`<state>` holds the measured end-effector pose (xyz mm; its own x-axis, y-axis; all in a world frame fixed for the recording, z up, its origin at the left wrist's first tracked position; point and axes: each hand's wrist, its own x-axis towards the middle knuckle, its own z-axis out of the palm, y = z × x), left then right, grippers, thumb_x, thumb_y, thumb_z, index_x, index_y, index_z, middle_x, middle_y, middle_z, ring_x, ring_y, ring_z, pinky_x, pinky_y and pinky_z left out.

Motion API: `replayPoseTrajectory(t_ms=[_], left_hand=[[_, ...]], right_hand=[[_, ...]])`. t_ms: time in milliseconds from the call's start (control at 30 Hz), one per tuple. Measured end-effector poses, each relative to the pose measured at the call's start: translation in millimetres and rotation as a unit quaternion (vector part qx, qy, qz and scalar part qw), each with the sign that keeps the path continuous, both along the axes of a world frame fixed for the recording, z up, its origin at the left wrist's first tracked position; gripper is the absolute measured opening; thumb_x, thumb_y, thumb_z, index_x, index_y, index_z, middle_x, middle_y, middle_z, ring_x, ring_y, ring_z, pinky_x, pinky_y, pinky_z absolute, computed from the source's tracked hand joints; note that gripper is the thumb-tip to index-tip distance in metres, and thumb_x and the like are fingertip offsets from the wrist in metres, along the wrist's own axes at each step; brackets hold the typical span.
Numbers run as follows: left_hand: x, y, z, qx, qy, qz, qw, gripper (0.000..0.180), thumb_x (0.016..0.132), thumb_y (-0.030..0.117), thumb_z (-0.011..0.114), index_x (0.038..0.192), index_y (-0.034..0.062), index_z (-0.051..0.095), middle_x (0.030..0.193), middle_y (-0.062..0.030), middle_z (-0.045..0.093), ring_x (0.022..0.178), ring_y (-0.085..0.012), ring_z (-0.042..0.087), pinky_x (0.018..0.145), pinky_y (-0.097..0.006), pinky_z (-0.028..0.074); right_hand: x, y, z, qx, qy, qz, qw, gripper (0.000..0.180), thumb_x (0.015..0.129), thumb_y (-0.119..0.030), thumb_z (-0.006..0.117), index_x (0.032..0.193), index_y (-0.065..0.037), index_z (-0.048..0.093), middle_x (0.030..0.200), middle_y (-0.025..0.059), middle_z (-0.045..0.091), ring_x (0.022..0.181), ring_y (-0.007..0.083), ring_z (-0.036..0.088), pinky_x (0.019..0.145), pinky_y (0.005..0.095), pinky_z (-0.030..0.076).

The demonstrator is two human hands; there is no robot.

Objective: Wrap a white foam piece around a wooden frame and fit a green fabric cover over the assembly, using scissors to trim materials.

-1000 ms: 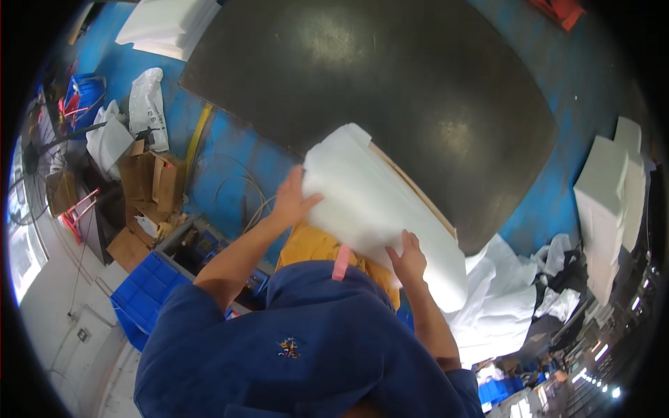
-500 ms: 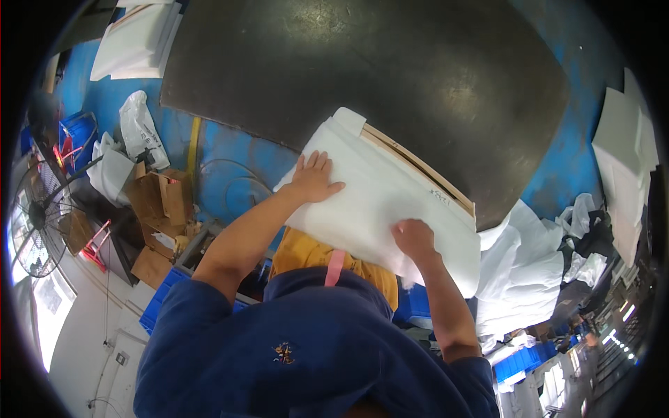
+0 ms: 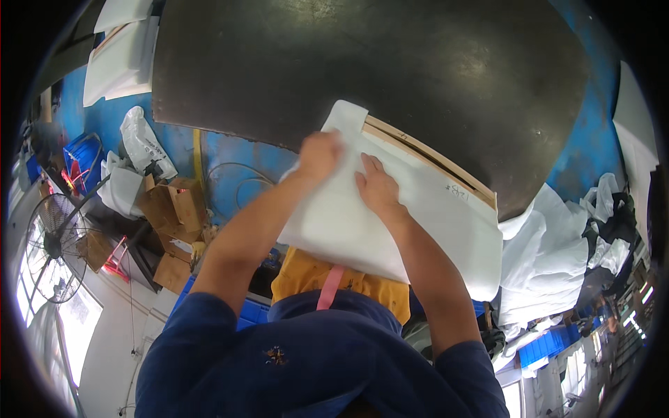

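Blurred, the left hand (image 3: 321,155) is over the far left of the white wrap (image 3: 425,223), its grip impossible to tell. The right hand (image 3: 380,188) rests on the wrap, fingers extended.

White panel (image 3: 435,219) on dark tabletop (image 3: 376,63)

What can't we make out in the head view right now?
All in the head view:
Left hand: blurred; whether it grips the white sheet is unclear.
Right hand: palm hidden by its back.
White sheet's underside: hidden by its top.
Wooden strips: gap between them too dark.
Dark tabletop: far side cut off by upper edge.
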<state>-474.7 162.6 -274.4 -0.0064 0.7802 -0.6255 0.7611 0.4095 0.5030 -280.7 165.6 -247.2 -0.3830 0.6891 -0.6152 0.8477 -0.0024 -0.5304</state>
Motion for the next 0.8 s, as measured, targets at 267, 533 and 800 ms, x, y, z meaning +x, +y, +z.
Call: replayPoseTrajectory(t_ms=[267, 533, 800], left_hand=[[4.9, -13.4, 64.2, 0.028, -0.017, -0.039, 0.999, 0.022, 0.082, 0.008, 0.06, 0.104, 0.0065, 0.055, 0.098, -0.0144, 0.064, 0.095, -0.0351, 0.06, 0.084, -0.045, 0.048], [12.1, 38.5, -20.3, 0.24, 0.132, -0.173, 0.946, 0.038, 0.081, 0.009, 0.061, 0.118, 0.0082, 0.054, 0.132, -0.0154, 0.05, 0.13, -0.0317, 0.042, 0.105, -0.047, 0.035], [20.5, 28.0, -45.2, -0.059, 0.053, -0.279, 0.957, 0.035, 0.081, 0.017, 0.064, 0.114, 0.0065, 0.057, 0.123, -0.0153, 0.057, 0.122, -0.0308, 0.049, 0.106, -0.045, 0.035]], right_hand=[[-16.8, 14.0, -5.3, -0.226, -0.165, 0.31, 0.909, 0.047, 0.096, -0.028, 0.044, 0.139, -0.009, 0.043, 0.144, 0.0205, 0.042, 0.102, 0.036, 0.064, 0.087, 0.047, 0.051], [-21.5, 9.9, -19.0, -0.031, -0.056, 0.154, 0.986, 0.045, 0.096, -0.029, 0.041, 0.137, -0.01, 0.046, 0.146, 0.0167, 0.042, 0.099, 0.0341, 0.066, 0.082, 0.0466, 0.054], [-31.3, 17.1, -35.2, -0.113, -0.075, 0.105, 0.985, 0.044, 0.097, -0.03, 0.037, 0.134, -0.008, 0.048, 0.149, 0.015, 0.039, 0.109, 0.033, 0.062, 0.092, 0.0458, 0.05]])
